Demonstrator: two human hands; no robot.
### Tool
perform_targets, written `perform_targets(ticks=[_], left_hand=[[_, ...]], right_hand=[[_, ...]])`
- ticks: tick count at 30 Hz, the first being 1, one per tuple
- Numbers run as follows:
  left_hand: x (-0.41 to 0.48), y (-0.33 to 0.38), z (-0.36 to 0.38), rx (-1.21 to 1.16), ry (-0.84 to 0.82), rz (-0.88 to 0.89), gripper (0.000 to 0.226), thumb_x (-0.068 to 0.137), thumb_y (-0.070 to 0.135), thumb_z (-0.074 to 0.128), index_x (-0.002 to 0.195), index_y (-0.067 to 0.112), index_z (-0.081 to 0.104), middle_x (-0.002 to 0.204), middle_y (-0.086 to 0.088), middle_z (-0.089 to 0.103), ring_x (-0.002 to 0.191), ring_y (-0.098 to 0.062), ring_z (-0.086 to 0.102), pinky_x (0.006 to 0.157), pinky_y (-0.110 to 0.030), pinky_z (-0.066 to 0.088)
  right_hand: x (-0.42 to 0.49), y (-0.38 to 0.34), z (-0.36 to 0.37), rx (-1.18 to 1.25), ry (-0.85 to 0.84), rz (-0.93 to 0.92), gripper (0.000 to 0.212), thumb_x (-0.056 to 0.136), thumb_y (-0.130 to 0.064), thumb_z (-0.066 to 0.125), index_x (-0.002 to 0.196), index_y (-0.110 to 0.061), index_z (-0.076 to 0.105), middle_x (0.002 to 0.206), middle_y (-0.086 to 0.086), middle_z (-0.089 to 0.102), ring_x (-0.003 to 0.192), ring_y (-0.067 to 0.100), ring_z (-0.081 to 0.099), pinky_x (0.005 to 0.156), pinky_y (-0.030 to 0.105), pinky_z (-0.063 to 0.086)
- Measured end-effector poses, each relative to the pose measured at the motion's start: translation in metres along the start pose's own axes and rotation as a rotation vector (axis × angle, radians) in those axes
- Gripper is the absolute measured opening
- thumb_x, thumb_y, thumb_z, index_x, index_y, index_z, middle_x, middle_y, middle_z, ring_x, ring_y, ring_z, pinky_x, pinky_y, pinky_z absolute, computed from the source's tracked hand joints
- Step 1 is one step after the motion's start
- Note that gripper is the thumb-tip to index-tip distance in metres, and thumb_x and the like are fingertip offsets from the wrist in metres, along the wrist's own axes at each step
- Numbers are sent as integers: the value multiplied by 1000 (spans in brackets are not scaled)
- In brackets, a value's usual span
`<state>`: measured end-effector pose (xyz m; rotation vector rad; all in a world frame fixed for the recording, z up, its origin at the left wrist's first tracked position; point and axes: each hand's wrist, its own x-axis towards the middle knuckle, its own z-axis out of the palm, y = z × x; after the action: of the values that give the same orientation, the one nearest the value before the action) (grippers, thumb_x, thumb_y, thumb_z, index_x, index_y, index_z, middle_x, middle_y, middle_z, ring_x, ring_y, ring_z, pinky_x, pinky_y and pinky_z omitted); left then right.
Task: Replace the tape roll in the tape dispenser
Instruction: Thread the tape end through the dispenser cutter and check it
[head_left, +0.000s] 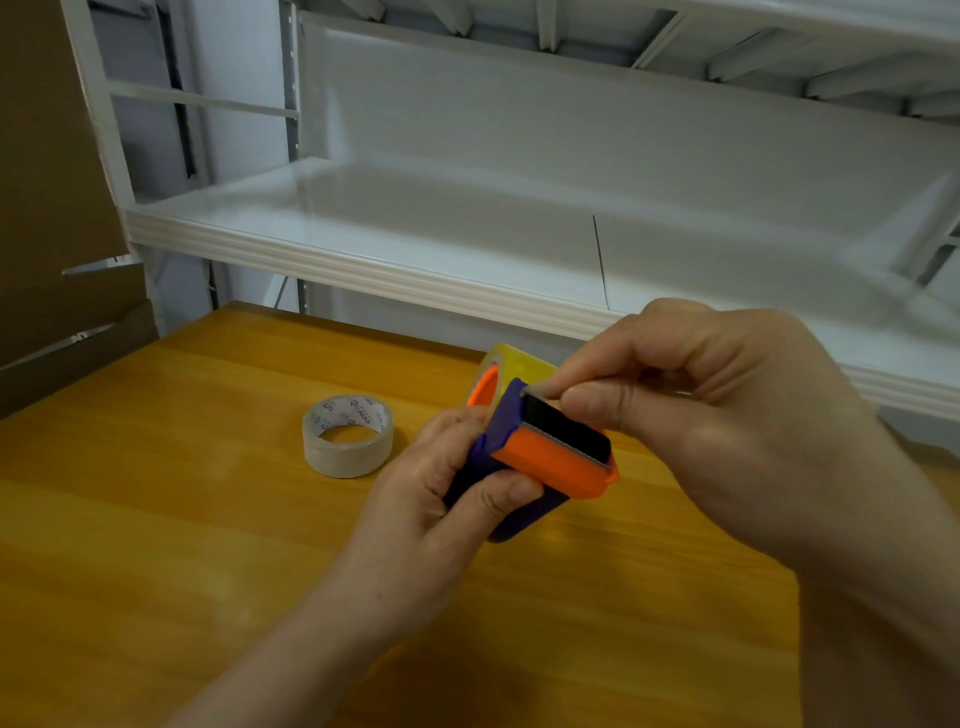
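My left hand grips the blue and orange tape dispenser by its blue body, a little above the wooden table. A yellowish tape roll sits on the dispenser's orange hub at its far end. My right hand pinches the tape end between thumb and forefinger at the top of the black cutter plate. A second, nearly used-up roll with a printed cardboard core lies flat on the table to the left of the dispenser.
A white metal shelf runs across behind the table, its front lip just beyond my hands. Brown cardboard stands at the left edge.
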<state>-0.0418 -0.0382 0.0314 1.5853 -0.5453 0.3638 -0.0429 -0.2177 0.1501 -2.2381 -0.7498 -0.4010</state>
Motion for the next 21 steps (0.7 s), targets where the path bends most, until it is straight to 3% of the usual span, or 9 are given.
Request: perform_targets(ticks=[4, 9, 21], left_hand=[[-1, -2, 3, 50, -35, 8, 22, 90, 40, 60, 110, 38, 68, 115, 9, 62, 110, -19, 61, 82, -25, 54], [0, -1, 1, 103, -33, 34, 22, 90, 43, 59, 109, 39, 68, 118, 9, 61, 114, -22, 59, 87, -31, 54], [0, -1, 0, 102, -21, 42, 25, 89, 48, 60, 111, 42, 68, 120, 10, 61, 111, -18, 62, 82, -27, 56]], right_hand=[[2, 0, 3, 77, -22, 38, 10, 83, -24, 75, 80, -33, 79, 85, -17, 74, 85, 3, 69, 73, 15, 55], [3, 1, 0, 113, 18, 63, 10, 84, -21, 76, 79, -29, 80, 79, -12, 77, 79, 6, 72, 72, 21, 58], [1, -3, -2, 115, 35, 90, 11, 82, -20, 77, 79, -30, 80, 81, -14, 78, 82, 1, 72, 74, 15, 57]])
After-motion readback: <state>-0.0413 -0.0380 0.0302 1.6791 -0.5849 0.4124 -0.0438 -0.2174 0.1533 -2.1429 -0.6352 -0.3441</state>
